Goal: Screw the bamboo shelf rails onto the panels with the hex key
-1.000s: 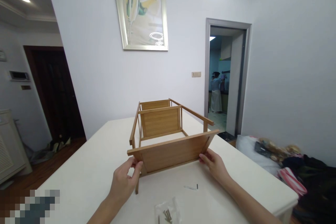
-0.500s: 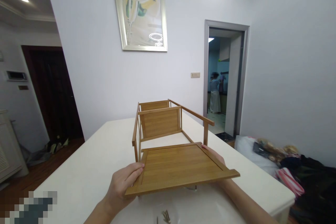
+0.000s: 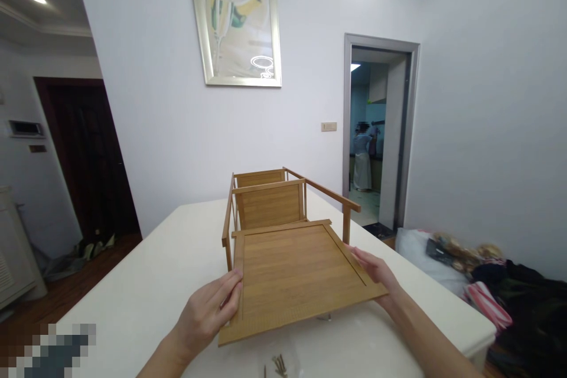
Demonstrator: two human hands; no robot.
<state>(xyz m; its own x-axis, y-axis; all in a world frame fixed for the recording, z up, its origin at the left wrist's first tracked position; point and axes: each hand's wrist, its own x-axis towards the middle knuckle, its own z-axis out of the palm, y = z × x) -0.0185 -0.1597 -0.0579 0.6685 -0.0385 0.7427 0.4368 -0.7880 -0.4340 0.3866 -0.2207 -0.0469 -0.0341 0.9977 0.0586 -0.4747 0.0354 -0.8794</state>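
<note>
Panel (image 3: pixel 296 274) tipped flat since a second ago, now held at side edges: left hand (image 3: pixel 210 313), right hand (image 3: pixel 376 271). Risk: light fingertip grip slips, panel drops onto screws (image 3: pixel 279 363), or knocks frame (image 3: pixel 270 204).

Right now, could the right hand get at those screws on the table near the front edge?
Probably not at once. The right hand is pressed to the side of the wooden panel, which both hands hold above the table. The screws lie in the open just below the panel's near edge, so a freed hand looks able to reach them.
</note>
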